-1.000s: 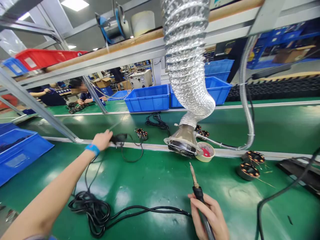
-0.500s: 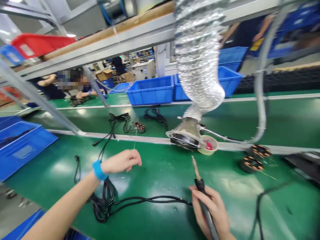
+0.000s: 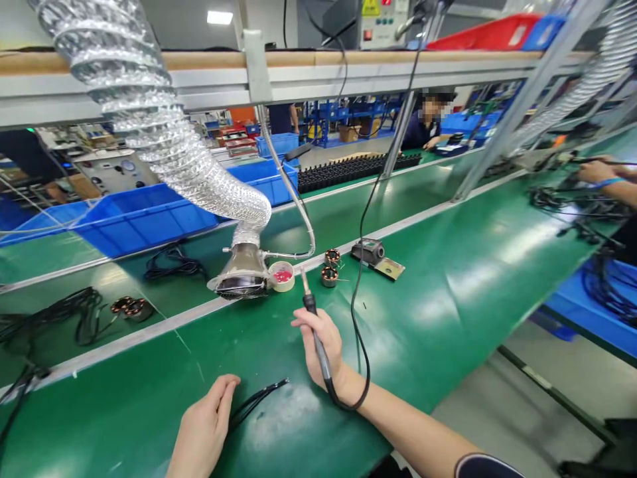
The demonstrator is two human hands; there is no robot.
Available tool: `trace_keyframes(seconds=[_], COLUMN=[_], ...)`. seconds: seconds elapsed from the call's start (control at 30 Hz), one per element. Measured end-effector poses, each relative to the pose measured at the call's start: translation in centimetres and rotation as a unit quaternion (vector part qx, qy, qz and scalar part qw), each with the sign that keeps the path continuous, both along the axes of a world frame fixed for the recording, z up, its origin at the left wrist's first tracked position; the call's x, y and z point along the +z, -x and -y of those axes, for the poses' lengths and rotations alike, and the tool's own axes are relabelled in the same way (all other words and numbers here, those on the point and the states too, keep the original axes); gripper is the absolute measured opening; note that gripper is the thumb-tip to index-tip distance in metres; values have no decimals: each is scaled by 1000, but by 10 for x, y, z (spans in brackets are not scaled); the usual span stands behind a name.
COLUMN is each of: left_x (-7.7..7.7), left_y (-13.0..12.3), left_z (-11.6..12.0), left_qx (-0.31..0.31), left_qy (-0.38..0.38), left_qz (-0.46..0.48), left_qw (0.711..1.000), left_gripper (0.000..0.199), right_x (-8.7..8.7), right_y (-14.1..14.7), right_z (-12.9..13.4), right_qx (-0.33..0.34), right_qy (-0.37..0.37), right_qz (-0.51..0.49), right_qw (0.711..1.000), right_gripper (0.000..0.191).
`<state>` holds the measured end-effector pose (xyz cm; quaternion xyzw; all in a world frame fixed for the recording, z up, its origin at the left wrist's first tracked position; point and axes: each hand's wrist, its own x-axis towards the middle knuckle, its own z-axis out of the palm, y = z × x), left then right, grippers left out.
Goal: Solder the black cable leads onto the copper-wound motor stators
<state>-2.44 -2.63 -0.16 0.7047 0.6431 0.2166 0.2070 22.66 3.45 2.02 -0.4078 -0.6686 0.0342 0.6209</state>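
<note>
Left hand point(image 3: 204, 425) low on the green bench mat point(image 3: 438, 312), palm turned in, fingers together and open, holding nothing. Just beside it lie black cable ends point(image 3: 259, 400), thin leads running up and to the right; can't tell if they touch the fingers. Further up left, past the white rail, sit a loose black cable bundle point(image 3: 54, 315) and a wound stator pair point(image 3: 130, 307) with copper coils. Above those, a foil duct point(image 3: 164, 146) drops into a metal extractor hood point(image 3: 241, 273), mouth low over the rail, with a tape roll point(image 3: 281, 276) beside it, red inside. Blue bins point(image 3: 144, 222) sit behind. Right hand point(image 3: 321, 346) is clamped on a soldering iron point(image 3: 312, 317), held like a pen, tip up and tilted away, brass tip clear of everything, near the tape roll. Its black cord point(image 3: 359, 332) loops from the handle end up past the wrist. Two more stators point(image 3: 331, 267) sit just past the tip, then an iron stand point(image 3: 371, 252). Control box point(image 3: 381, 23) up top has a yellow warning label, text unreadable. Far right: a co-worker's hand point(image 3: 597, 172), blue wristband, over tangled cable point(image 3: 577, 206).
</note>
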Motion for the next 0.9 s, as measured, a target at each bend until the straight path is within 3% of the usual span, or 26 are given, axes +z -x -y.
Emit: trace_keyframes(seconds=[0.13,0.27,0.5,0.63,0.77,0.9], left_x=[-9,-13,-14,-13,1,19], left_y=[-7,-11,-18,-22,-32,-35], left_z=[1,8,18,18,21,16], left_qx=[-44,-73,-71,-84,-144,-194], left_qy=[-16,-37,-38,-36,4,66], left_qz=[-23,-17,-25,-14,8,28], left_qw=[999,997,996,996,990,978], left_gripper=[33,31,30,27,28,31], right_x=[1,-3,-17,-23,-22,-17], right_y=[-36,-71,-85,-82,-79,-75], right_z=[-20,-54,-96,-93,-71,-32], right_qx=[-95,-164,-150,-135,-83,52], right_qy=[51,119,160,175,185,190], right_qz=[-23,133,210,199,172,140], right_qw=[994,970,953,955,964,970], right_gripper=[23,24,27,30,33,29])
